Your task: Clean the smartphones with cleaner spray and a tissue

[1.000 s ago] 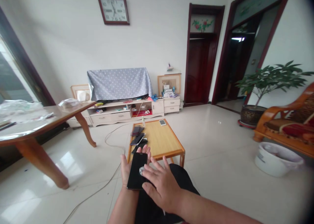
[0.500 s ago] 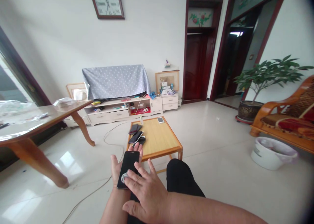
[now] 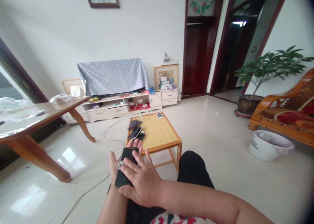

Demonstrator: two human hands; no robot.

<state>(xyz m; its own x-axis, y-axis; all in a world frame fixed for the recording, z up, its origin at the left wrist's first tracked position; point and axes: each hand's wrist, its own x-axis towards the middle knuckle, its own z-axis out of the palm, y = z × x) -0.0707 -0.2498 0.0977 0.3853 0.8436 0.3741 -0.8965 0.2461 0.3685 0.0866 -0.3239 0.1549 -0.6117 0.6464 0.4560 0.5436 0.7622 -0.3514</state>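
Near centre, left hand point(image 3: 113, 169) lies open beneath one black phone point(image 3: 122, 179); right hand point(image 3: 144, 181), fingers spread, has one pale cloth point(image 3: 120, 165) at fingertips.

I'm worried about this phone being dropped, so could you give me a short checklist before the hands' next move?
1. Black rectangular smartphone supported from below: ok, it lies on the left hand, palm up.
2. Left thumb hooked over the phone's edge: not ok, it stands out to the side.
3. Small pale-grey cloth at the fingertips of the right hand: ok.
4. Cloth firmly gripped: cannot tell.
5. Whole screen visible: not ok, the right hand covers part.
6. Phone held directly over the yellow-topped wooden table: not ok, it is on the near side.
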